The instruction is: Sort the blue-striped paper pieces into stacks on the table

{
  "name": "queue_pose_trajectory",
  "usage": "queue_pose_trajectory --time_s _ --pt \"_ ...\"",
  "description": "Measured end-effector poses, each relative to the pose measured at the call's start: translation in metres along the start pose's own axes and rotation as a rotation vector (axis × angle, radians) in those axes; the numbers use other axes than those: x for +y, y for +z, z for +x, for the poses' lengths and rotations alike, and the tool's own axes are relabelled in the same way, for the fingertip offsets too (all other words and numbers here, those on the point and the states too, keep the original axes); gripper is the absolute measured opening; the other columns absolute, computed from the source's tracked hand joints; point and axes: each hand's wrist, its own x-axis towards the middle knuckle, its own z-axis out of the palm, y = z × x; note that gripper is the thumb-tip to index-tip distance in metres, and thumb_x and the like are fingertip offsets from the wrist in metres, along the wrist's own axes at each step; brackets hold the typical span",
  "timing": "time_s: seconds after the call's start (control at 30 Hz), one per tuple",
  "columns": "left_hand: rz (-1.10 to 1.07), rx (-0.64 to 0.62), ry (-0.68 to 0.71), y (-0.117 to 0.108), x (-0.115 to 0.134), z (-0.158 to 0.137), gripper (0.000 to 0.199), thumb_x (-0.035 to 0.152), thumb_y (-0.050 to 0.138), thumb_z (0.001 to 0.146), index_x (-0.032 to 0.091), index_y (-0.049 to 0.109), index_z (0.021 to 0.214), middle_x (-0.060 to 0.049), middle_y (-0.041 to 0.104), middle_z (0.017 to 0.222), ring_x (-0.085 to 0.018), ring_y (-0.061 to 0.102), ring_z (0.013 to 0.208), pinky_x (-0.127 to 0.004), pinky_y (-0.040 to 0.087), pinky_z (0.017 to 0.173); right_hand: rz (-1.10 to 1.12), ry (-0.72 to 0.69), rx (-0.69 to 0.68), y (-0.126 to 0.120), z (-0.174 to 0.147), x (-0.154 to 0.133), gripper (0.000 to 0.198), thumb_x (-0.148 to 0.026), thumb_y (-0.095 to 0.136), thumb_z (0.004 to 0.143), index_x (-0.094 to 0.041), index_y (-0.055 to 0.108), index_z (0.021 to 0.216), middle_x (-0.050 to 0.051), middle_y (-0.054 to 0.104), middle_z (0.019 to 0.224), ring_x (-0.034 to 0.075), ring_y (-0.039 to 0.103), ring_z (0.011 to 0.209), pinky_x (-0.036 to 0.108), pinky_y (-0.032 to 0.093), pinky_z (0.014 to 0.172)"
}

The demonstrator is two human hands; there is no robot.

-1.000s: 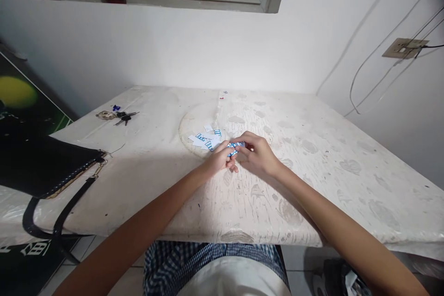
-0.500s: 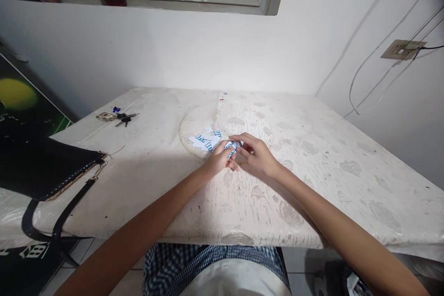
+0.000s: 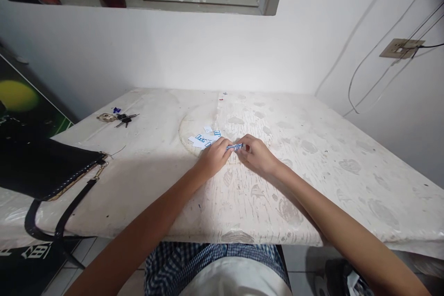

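Between my two hands, just above the middle of the table, is a small stack of paper pieces [image 3: 236, 147] with blue outlines, seen nearly edge-on. My left hand [image 3: 218, 153] pinches its left end, fingers closed. The right end sits in the closed fingers of my right hand [image 3: 255, 151]. Just beyond my left hand lie loose white paper pieces [image 3: 198, 141] with blue printed shapes, partly hidden by that hand. A small white scrap [image 3: 207, 129] rests behind them.
Keys [image 3: 125, 119] with a keychain lie at the table's left. A black bag [image 3: 45, 166] with a strap covers the left edge. The table [image 3: 312, 185] has a pale patterned cover. A wall socket [image 3: 402, 48] with hanging cables is at the right.
The stack has turned from showing its printed faces to nearly edge-on. My left hand has rolled over, palm down, and my right fingers have closed on the stack's right end.
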Motion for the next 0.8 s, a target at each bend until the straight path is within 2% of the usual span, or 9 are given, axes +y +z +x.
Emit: queue_pose_trajectory --time_s 0.23,0.4,0.5,0.6,0.8 --pt "-0.042 -0.027 0.044 0.0048 -0.0088 0.0040 0.018 0.018 0.046 0.083 0.018 0.055 0.099 -0.005 0.057 0.089 -0.017 0.054 0.079 -0.029 0.041 0.076 0.053 0.035 -0.077 0.0050 -0.0006 0.0021 0.029 -0.014 0.050 0.077 -0.015 0.058 0.105 0.006 0.059 0.086 0.015 0.053 0.069 0.029 0.043 0.065" --pt "-0.071 0.007 0.020 0.0057 -0.0087 0.0042 0.021 0.016 0.048 0.080 0.019 0.055 0.100 -0.003 0.057 0.082 -0.016 0.054 0.075 -0.029 0.042 0.073 0.068 -0.044 -0.029 0.0040 -0.0025 -0.0048 0.033 -0.013 0.044 0.080 -0.019 0.052 0.110 0.006 0.059 0.094 0.015 0.054 0.071 0.029 0.042 0.066" --pt "-0.095 0.010 -0.011 0.0058 -0.0082 0.0044 0.019 0.017 0.048 0.080 0.019 0.056 0.097 -0.002 0.055 0.076 -0.017 0.054 0.073 -0.029 0.042 0.072 0.018 -0.122 -0.022 0.0040 -0.0037 -0.0046 0.029 -0.009 0.041 0.079 -0.021 0.053 0.102 0.003 0.060 0.086 0.015 0.053 0.070 0.027 0.040 0.064" --pt "-0.156 0.028 -0.027 0.0062 -0.0082 0.0046 0.017 0.017 0.050 0.078 0.019 0.058 0.093 -0.001 0.054 0.073 -0.017 0.054 0.073 -0.030 0.042 0.073 -0.031 -0.144 -0.020 0.0046 -0.0044 -0.0031 0.023 -0.008 0.041 0.079 -0.020 0.055 0.092 0.003 0.059 0.081 0.015 0.052 0.068 0.026 0.038 0.063" --pt "-0.135 0.010 -0.036 0.0064 -0.0076 0.0050 0.019 0.015 0.050 0.077 0.020 0.059 0.092 -0.002 0.056 0.077 -0.017 0.053 0.072 -0.030 0.041 0.075 -0.071 -0.132 -0.022 0.0036 -0.0021 -0.0037 0.023 -0.009 0.041 0.080 -0.020 0.056 0.095 0.005 0.061 0.086 0.016 0.055 0.072 0.026 0.038 0.064"
